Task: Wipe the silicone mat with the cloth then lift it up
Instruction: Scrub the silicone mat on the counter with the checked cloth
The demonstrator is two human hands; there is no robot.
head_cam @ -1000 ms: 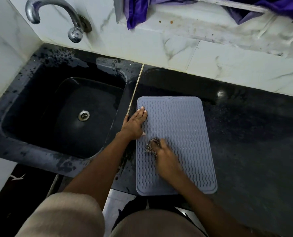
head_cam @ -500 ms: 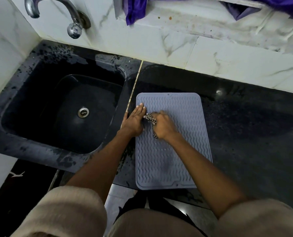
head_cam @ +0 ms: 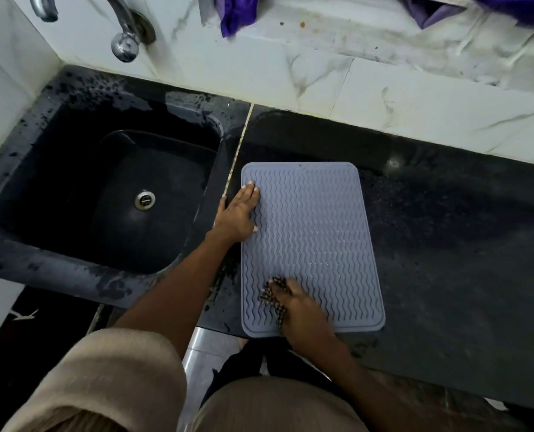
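Note:
A grey silicone mat (head_cam: 318, 232) with wavy ridges lies flat on the black counter (head_cam: 462, 244), just right of the sink. My left hand (head_cam: 237, 213) rests flat on the mat's left edge, fingers together, pressing it down. My right hand (head_cam: 300, 307) sits on the mat's near left part, closed on a small dark checked cloth (head_cam: 270, 296) that is bunched under my fingers against the mat.
A black sink (head_cam: 103, 194) with a steel drain lies to the left, with a chrome tap (head_cam: 125, 29) above it. White marble wall tiles run behind the counter. Purple fabric (head_cam: 237, 10) hangs at the top. The mat's near edge reaches the counter's front edge.
My right hand with the cloth has slid from beside my left hand, at the mat's upper left, back to the mat's near part. My left hand has stayed on the left edge.

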